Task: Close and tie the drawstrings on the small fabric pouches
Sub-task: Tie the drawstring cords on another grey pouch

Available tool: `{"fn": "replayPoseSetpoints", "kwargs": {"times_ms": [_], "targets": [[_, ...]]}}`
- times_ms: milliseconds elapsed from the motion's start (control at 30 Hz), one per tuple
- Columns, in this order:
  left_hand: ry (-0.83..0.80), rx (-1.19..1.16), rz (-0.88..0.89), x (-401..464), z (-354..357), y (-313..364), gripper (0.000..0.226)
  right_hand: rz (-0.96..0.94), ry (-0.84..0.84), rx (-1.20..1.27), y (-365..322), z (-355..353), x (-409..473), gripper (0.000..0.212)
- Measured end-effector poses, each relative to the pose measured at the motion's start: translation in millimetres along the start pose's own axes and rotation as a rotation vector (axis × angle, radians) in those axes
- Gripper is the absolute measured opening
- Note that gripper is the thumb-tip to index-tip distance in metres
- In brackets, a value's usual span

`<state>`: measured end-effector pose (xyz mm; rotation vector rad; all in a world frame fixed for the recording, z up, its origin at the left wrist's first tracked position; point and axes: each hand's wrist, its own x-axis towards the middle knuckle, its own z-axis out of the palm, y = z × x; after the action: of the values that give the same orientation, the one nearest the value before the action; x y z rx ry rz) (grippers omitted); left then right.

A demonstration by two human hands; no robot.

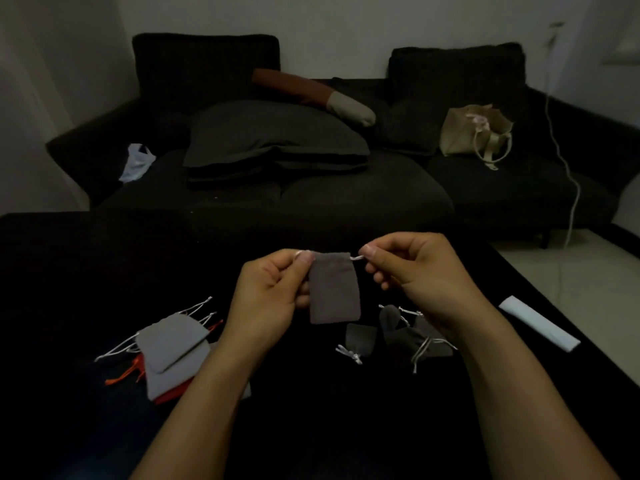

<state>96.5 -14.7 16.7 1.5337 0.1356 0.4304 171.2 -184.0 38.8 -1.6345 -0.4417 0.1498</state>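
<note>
A small grey fabric pouch (pixel 334 289) hangs in the air above the black table, mouth upward and flat. My left hand (pixel 273 289) pinches the white drawstring at the pouch's upper left corner. My right hand (pixel 412 271) pinches the drawstring (pixel 356 258) sticking out at the upper right corner. Left of my arms lies a stack of flat light grey pouches (pixel 173 344) with white strings, over a red pouch (pixel 169 396). On the right lie several dark grey pouches (pixel 405 337) with knotted strings, one small one (pixel 360 337) nearest the middle.
The black table (pixel 104 271) fills the lower view. A white folded paper strip (pixel 538 322) lies near its right edge. Behind stands a dark sofa (pixel 346 195) with cushions, a beige bag (pixel 474 133) and a white plastic bag (pixel 136 162). A white cable (pixel 571 188) hangs at right.
</note>
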Motion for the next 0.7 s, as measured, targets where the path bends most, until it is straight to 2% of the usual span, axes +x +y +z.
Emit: {"fn": "replayPoseSetpoints", "kwargs": {"times_ms": [200,300,367,467,533,600,700], "targets": [[-0.009,0.331,0.025,-3,-19,0,0.031,-0.023,-0.013,-0.216,5,-2,4,0.014],[0.034,0.306,0.027,-3,-30,3,0.036,-0.036,-0.017,-0.296,6,-4,3,0.016],[0.103,0.274,0.032,0,-36,4,0.038,-0.082,0.052,-0.364,5,-7,2,0.017],[0.200,0.169,-0.015,3,-37,1,0.043,-0.105,0.080,-0.342,2,-5,1,0.021],[0.179,-0.086,-0.103,6,-33,1,0.047,-0.026,0.014,-0.132,2,2,0,0.026],[0.067,-0.417,-0.192,7,-30,4,0.046,0.095,-0.062,0.226,-1,11,0,0.027],[-0.081,-0.752,-0.255,1,-22,11,0.046,0.223,-0.142,0.686,-10,25,-2,0.028]]}}
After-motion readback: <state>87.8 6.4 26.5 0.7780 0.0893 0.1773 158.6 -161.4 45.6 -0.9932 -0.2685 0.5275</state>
